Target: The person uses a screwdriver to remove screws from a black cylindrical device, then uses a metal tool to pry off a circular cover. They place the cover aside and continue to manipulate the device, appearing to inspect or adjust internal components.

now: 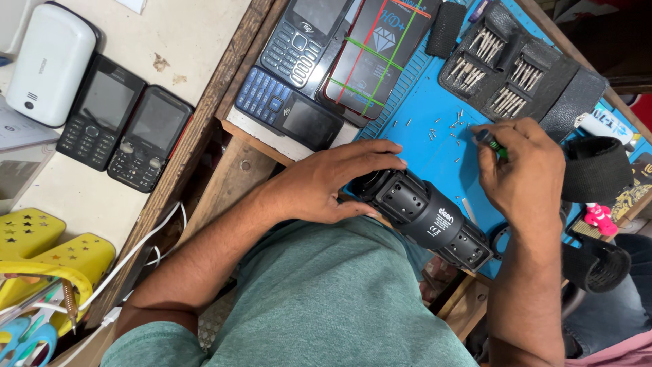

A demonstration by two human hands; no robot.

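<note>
**Black cylinder pinned on blue mat, small driver pinched above**

Lying across lower centre of frame: black cylindrical device, long axis running from centre-left down toward lower right, one end tucked under the left palm, the other reaching the near edge of the blue work mat. Perforated black panels along its upper side, facing the camera.

Left hand laid flat over the upper-left end of the device, fingers stretched along it, grip loose and broad, pressing rather than clenching. Right hand just right of centre, fingers drawn narrow around a small green-handled screwdriver, tip hidden behind the fingers, held above the mat near the device.

Open black bit case at upper right, rows of metal bits standing in its slots. Loose tiny screws scattered on the mat between case and right hand.

Upper centre: dark keypad phone, blue keypad phone and a flat black package with coloured stripes, overlapping at the mat's edge. Upper left on the pale desk: two black keypad phones side by side, white rounded device beside them. Yellow star-cut plastic piece at lower left.
</note>
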